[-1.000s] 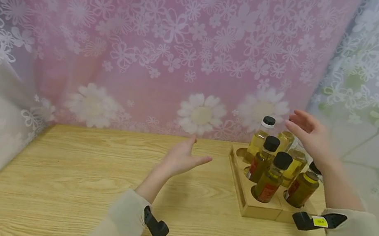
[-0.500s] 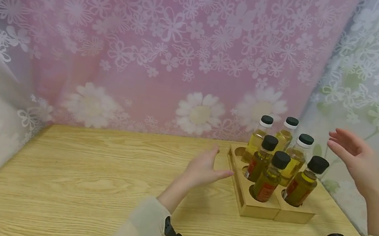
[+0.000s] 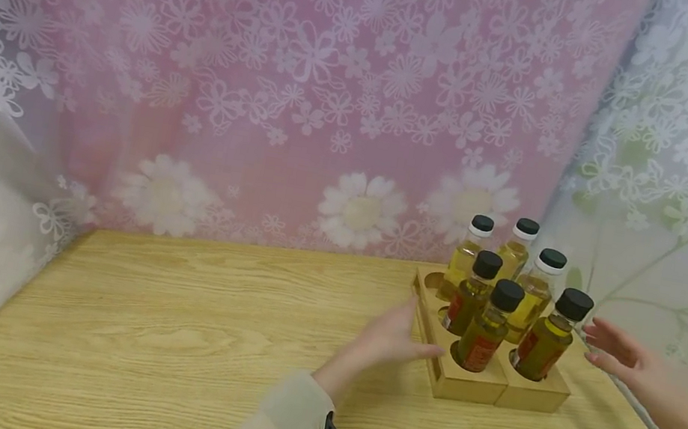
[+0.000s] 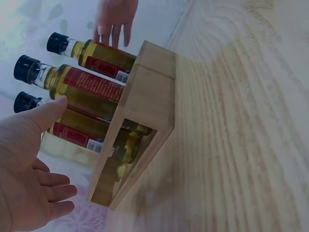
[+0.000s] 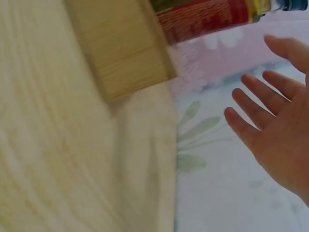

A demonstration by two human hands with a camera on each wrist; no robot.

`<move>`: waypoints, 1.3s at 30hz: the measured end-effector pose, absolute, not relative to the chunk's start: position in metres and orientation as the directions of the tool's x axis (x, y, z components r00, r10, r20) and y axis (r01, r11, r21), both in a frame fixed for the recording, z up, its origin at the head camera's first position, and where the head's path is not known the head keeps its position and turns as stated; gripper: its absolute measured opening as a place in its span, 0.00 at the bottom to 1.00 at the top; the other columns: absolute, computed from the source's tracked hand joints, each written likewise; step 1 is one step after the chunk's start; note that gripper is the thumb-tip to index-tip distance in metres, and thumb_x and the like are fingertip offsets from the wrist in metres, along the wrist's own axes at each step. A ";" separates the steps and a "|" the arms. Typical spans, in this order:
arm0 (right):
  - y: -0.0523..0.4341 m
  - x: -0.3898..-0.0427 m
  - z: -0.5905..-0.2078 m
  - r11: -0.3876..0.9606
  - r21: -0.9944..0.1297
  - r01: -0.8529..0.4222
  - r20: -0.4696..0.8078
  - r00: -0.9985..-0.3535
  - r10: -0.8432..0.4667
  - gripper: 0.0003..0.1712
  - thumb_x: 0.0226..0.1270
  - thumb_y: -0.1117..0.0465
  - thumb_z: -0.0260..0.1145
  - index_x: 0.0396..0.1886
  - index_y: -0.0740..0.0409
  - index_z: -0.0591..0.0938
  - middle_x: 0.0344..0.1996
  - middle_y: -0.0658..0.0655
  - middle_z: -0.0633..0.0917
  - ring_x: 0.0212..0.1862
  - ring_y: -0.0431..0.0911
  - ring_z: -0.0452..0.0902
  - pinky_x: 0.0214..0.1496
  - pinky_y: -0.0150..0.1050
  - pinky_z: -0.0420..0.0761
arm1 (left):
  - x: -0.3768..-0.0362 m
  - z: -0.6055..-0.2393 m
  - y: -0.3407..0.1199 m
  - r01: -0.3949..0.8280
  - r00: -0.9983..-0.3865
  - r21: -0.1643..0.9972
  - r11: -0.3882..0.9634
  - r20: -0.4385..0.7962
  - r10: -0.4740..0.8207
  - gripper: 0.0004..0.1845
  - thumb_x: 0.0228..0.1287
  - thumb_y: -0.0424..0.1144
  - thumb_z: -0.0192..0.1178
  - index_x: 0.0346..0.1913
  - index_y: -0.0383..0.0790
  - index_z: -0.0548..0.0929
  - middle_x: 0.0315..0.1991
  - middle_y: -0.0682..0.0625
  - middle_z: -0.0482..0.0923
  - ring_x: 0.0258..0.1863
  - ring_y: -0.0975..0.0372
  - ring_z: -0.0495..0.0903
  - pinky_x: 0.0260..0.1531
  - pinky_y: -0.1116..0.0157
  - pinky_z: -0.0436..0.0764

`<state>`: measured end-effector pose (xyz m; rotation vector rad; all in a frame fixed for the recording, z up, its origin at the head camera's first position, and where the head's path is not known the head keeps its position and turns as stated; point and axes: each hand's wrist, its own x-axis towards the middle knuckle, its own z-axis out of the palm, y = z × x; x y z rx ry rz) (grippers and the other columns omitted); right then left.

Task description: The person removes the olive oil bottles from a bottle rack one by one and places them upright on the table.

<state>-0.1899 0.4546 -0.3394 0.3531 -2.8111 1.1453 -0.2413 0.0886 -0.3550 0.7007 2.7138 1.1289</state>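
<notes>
Floral curtains, pink behind and pale green to the right, close in a light wooden surface (image 3: 160, 335). Near its far right corner stands a wooden rack (image 3: 473, 380) with six oil bottles (image 3: 489, 326) upright in its round holes, all with black caps.

Both hands flank the rack, and neither holds anything. The left hand (image 3: 388, 336) is just beside the rack's left wall, fingers (image 4: 53, 186) straight and loosely spread, thumb raised toward the bottles; whether it already touches the wood I cannot tell. The right hand (image 3: 623, 360) hovers near the right side with its fingers (image 5: 253, 104) extended and apart, clear of the rack.

To take the rack well, I judge both palms should meet the side walls low down, opposite one another, and press evenly before any lift or slide. The bottles are tall and sit in shallow holes, so the rack should stay level and move slowly; a grip on the bottles themselves could tip them.
</notes>
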 end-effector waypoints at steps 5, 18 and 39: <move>0.455 -0.189 -0.360 0.678 -0.703 -0.215 0.028 -0.961 -0.275 0.41 0.70 0.61 0.55 0.71 0.70 0.43 0.60 0.45 0.63 0.50 0.13 0.54 0.44 0.34 0.73 | -0.240 -0.366 0.101 0.350 -0.887 0.689 0.634 0.027 0.460 0.53 0.50 0.61 0.65 0.72 0.38 0.52 0.69 0.49 0.57 0.66 0.60 0.59 0.61 0.63 0.64; 0.435 -0.196 -0.379 0.695 -0.701 -0.160 -0.080 -0.951 -0.300 0.44 0.66 0.60 0.60 0.67 0.79 0.45 0.63 0.83 0.51 0.64 0.69 0.51 0.51 0.60 0.69 | -0.230 -0.377 0.119 0.327 -0.865 0.666 0.671 -0.076 0.496 0.51 0.50 0.59 0.66 0.71 0.40 0.54 0.63 0.50 0.67 0.59 0.61 0.69 0.52 0.67 0.72; 0.445 -0.201 -0.383 0.697 -0.695 -0.176 -0.053 -0.954 -0.294 0.37 0.69 0.61 0.56 0.66 0.79 0.53 0.61 0.81 0.59 0.58 0.36 0.64 0.49 0.57 0.71 | -0.229 -0.382 0.129 0.241 -0.923 0.694 0.679 -0.052 0.380 0.46 0.46 0.54 0.71 0.68 0.43 0.64 0.60 0.50 0.71 0.57 0.60 0.72 0.50 0.65 0.74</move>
